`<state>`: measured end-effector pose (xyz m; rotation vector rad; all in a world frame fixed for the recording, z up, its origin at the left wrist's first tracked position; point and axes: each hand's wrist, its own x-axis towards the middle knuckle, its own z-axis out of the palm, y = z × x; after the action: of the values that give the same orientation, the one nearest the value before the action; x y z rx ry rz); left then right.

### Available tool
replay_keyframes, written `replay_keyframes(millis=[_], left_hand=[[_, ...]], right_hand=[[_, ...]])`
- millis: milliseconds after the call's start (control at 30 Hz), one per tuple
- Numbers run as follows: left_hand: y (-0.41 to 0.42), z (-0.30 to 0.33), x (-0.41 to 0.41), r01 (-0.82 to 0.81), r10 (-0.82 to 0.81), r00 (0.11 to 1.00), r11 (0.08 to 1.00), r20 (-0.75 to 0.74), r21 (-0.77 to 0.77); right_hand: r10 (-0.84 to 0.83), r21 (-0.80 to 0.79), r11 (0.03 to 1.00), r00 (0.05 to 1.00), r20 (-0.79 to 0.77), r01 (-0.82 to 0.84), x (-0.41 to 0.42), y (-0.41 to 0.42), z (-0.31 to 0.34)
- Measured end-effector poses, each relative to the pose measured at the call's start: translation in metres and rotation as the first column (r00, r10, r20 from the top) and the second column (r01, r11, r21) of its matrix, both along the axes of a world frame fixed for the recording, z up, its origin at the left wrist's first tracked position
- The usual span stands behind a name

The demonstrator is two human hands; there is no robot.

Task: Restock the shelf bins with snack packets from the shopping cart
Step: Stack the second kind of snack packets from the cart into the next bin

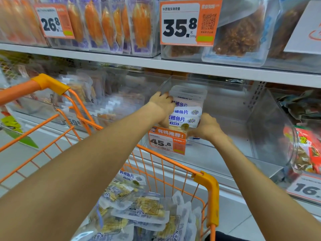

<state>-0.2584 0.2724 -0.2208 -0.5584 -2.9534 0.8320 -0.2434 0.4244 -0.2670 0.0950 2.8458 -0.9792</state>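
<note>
Head view shows a stack of cod-fillet snack packets (186, 110) standing upright at the front left of a clear shelf bin (260, 119), pressed between both hands. On the stack's left edge the left hand (162, 103) has its fingers curled over the packets' tops; the right hand (206, 127) cups the lower right corner from beside and below, so each grip is closed on the stack, though the fingertips on the far side are hidden behind the packets. By my reading the step in hand is seating this batch in the bin, squaring it against the left wall behind the orange 45.8 price tag (166, 140) clipped to the bin's front. Most of the bin to the right of the stack looks unfilled, so the task seems far from done. Next would likely come letting go without toppling the packets, then reaching down to the orange shopping cart (206, 185) directly below, where many more of the same packets (139, 207) lie in a loose heap. How many packets make up the held stack is hard to count. Neighbouring bins to the left are blurred, the upper shelf (156, 61) carries other goods under 26.8 and 35.8 tags, and the cart's lower part is cut off by the frame.
</note>
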Motion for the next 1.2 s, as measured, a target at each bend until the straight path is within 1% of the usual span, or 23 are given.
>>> replay_keyframes(millis=[67, 133, 167, 233, 300, 367, 400, 467, 533, 567, 633, 700, 800, 867, 933, 1033, 1100, 1200], left_hand=[[0.001, -0.007, 0.000, 0.003, -0.004, 0.999, 1.000, -0.045, -0.023], [-0.001, -0.011, -0.002, -0.013, 0.016, 0.999, 0.998, -0.045, 0.063], [-0.003, -0.011, -0.002, -0.010, 0.012, 1.000, 0.993, -0.018, 0.116], [-0.006, -0.010, -0.002, -0.006, -0.015, 0.994, 0.982, 0.110, 0.187], [-0.006, -0.007, -0.001, -0.042, -0.029, 0.961, 0.968, 0.276, 0.248], [-0.006, -0.006, -0.003, -0.053, -0.048, 0.934, 0.961, 0.353, 0.271], [-0.006, -0.005, -0.004, -0.048, -0.054, 0.931, 0.962, 0.362, 0.268], [-0.006, -0.007, -0.006, -0.043, -0.047, 0.933, 0.970, 0.357, 0.240], [-0.005, -0.010, -0.007, -0.064, -0.004, 0.945, 0.978, 0.328, 0.198], [-0.004, -0.011, -0.008, -0.090, 0.025, 0.948, 0.977, 0.317, 0.192], [-0.004, -0.011, -0.008, -0.131, 0.064, 0.950, 0.970, 0.305, 0.205], [-0.006, -0.010, -0.005, -0.130, 0.066, 0.956, 0.969, 0.285, 0.211], [-0.007, -0.006, -0.001, -0.064, 0.021, 0.974, 0.980, 0.224, 0.187], [-0.008, -0.001, 0.000, -0.017, -0.010, 0.988, 0.985, 0.157, 0.171], [-0.011, 0.007, 0.000, 0.001, -0.021, 0.994, 0.984, 0.111, 0.181], [-0.012, 0.011, 0.001, 0.010, -0.028, 0.996, 0.980, 0.086, 0.198], [-0.010, 0.007, 0.002, 0.021, -0.032, 0.998, 0.984, 0.059, 0.177], [-0.009, 0.004, 0.002, -0.016, 0.000, 0.995, 0.986, 0.100, 0.163]], right_hand=[[-0.011, 0.051, 0.999, 1.000, 0.029, 0.010, 0.003, 0.000, 0.001], [-0.039, 0.063, 0.997, 0.996, 0.081, 0.034, 0.005, 0.001, 0.004], [-0.054, 0.059, 0.997, 0.993, 0.102, 0.048, 0.005, 0.001, 0.005], [-0.051, 0.043, 0.998, 0.987, 0.155, 0.045, 0.005, 0.000, 0.007], [0.016, 0.030, 0.999, 0.972, 0.234, -0.024, 0.005, -0.003, 0.008], [0.047, 0.044, 0.997, 0.960, 0.276, -0.062, 0.008, -0.003, 0.013], [0.042, 0.075, 0.995, 0.966, 0.254, -0.063, 0.010, -0.002, 0.018], [0.054, 0.171, 0.983, 0.993, 0.108, -0.072, 0.013, 0.002, 0.030], [0.150, 0.255, 0.958, 0.986, -0.067, -0.128, 0.014, 0.000, 0.040], [0.211, 0.299, 0.938, 0.973, -0.094, -0.175, 0.016, -0.001, 0.041], [0.288, 0.334, 0.903, 0.958, -0.006, -0.269, 0.016, -0.002, 0.035], [0.317, 0.322, 0.889, 0.945, 0.080, -0.326, 0.015, -0.001, 0.024], [0.333, 0.311, 0.892, 0.942, 0.037, -0.328, 0.015, 0.000, 0.016], [0.330, 0.298, 0.902, 0.944, -0.008, -0.313, 0.016, -0.001, 0.014], [0.314, 0.292, 0.913, 0.948, -0.058, -0.285, 0.017, -0.001, 0.012], [0.282, 0.306, 0.923, 0.952, -0.117, -0.235, 0.018, -0.002, 0.008], [0.263, 0.311, 0.926, 0.957, -0.124, -0.215, 0.018, -0.003, 0.007], [0.263, 0.286, 0.930, 0.962, -0.075, -0.232, 0.016, -0.002, 0.010]])
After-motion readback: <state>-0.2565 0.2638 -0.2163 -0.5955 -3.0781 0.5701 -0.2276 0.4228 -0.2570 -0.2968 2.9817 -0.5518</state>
